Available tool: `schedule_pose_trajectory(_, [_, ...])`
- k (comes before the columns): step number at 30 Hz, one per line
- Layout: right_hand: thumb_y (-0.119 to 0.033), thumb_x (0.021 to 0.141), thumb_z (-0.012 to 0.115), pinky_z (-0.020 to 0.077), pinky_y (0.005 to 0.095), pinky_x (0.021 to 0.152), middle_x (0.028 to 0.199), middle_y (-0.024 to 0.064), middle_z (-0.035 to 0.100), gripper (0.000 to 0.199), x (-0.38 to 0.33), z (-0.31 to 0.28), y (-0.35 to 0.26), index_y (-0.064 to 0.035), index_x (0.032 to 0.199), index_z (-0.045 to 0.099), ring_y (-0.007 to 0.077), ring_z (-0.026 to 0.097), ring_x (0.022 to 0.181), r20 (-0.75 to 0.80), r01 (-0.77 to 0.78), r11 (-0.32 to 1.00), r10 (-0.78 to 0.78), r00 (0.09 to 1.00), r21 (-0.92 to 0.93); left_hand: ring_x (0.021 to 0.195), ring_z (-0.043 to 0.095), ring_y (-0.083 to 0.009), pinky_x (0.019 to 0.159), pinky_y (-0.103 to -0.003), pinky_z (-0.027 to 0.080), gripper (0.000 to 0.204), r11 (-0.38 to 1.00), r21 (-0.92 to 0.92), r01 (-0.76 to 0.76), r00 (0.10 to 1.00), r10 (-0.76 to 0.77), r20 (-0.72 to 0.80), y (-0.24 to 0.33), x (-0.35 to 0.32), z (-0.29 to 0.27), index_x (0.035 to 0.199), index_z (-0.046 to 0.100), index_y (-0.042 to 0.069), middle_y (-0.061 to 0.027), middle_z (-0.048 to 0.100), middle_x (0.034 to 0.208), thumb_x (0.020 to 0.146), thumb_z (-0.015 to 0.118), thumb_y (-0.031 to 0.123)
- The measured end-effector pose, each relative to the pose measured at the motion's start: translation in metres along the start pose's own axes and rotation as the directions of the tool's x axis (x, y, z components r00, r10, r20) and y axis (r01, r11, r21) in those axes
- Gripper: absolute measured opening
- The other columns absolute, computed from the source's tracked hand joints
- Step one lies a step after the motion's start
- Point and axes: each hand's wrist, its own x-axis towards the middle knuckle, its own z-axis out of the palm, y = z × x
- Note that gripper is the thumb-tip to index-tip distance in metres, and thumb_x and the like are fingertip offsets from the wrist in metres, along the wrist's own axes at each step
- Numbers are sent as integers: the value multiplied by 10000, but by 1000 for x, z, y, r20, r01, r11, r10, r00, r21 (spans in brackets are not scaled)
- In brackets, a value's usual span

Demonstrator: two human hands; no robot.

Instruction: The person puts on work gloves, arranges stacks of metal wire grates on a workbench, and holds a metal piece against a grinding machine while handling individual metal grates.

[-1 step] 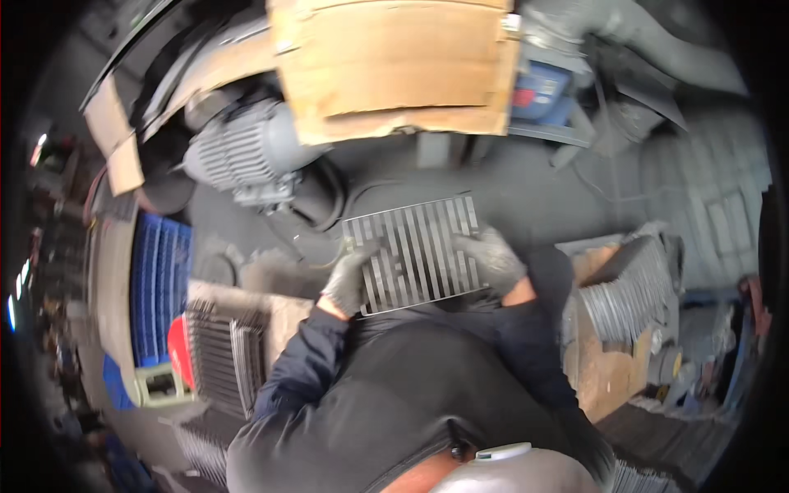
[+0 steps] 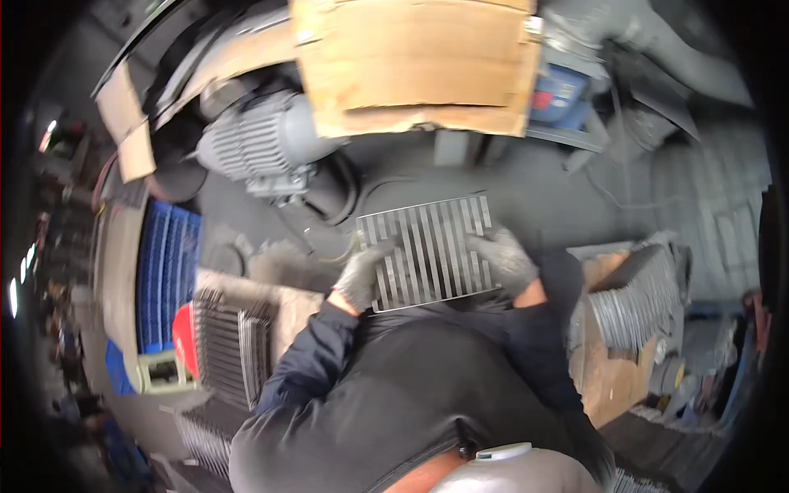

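Note:
Between both hands lies a rectangular metal grate [image 2: 432, 251] with thin rims and several parallel pale bars, dark gaps between them. It rests just in front of my body, slightly tilted. My left hand [image 2: 362, 275], in a grey work glove, grips its left edge with the thumb on top. Gripping the right edge is my gloved right hand [image 2: 508, 261], its thumb also over the bars. The fingers beneath the grate are hidden.
Stacked slotted metal pieces [image 2: 230, 349] stand at left beside a blue crate [image 2: 170, 275]. More metal plates [image 2: 629, 308] fill a cardboard box at right. A grey electric motor [image 2: 255, 144] and a large cardboard sheet [image 2: 419, 62] are ahead.
The whole scene has shifted slightly to the right in the picture. Both hands keep their grip on the metal grate, with no clear movement of their own.

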Motion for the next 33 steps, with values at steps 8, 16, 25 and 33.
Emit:
schedule_pose_trajectory(8, [-183,945,697,533,305,767,995,55,713,332,17,16,1,-17,1233,687,148,649,874,-133,-77,993,88,987,85,616,643,-135,542,-280,554,103,958,178,-227,957,253,-142,4,-8,10,1093,642,73,-22,661,800,1010,686,115])
schedule_pose_trajectory(16, [-227,942,731,542,304,733,997,60,722,332,34,5,-5,-20,1200,704,159,664,846,-196,-49,996,62,979,74,567,631,-150,506,-291,543,122,928,291,-232,959,268,-91,19,32,4,1087,628,43,-39,654,789,1005,683,115])
schedule_pose_trajectory(25, [-125,926,734,553,318,711,978,67,712,308,22,-34,-13,18,1192,671,155,658,821,-314,31,998,-11,949,59,665,670,-141,576,-292,590,194,895,434,-107,993,117,4,24,71,47,1102,638,45,-42,679,879,988,741,164])
schedule_pose_trajectory(33, [-116,937,738,561,319,760,998,96,710,317,22,-63,-17,28,1203,642,163,678,854,-524,78,995,-38,851,54,816,694,-123,697,-277,577,299,885,365,-290,956,283,73,-4,112,77,1183,643,-15,-59,726,984,944,774,108])
